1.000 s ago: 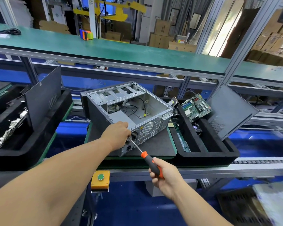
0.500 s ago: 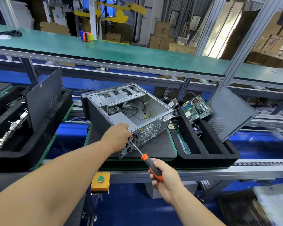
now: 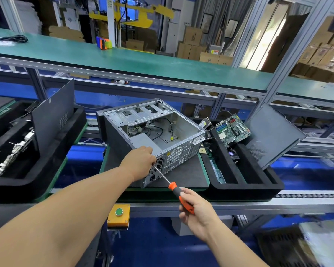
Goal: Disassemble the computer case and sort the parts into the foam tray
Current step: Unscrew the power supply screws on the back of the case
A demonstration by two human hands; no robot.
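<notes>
Computer case [image 3: 154, 135] lies open-side up; left hand [image 3: 141, 162] clamps its rear corner steady while right hand [image 3: 196, 211], fist wrapped on screwdriver [image 3: 174, 186], works a rear screw.

The computer case [image 3: 152, 135] is lying open-side up, so its cavity is offering room from above, though loose cables [image 3: 162, 130] are trailing across the floor inside. The left hand [image 3: 141, 162] and the screwdriver [image 3: 174, 189] are blocking the near rear corner. To the right, the foam tray [image 3: 239, 187] is sitting just beside the case; a motherboard [image 3: 232, 130] and a leaning side panel [image 3: 272, 135] are crowding its far end, while the near slots are staying reachable from above.
</notes>
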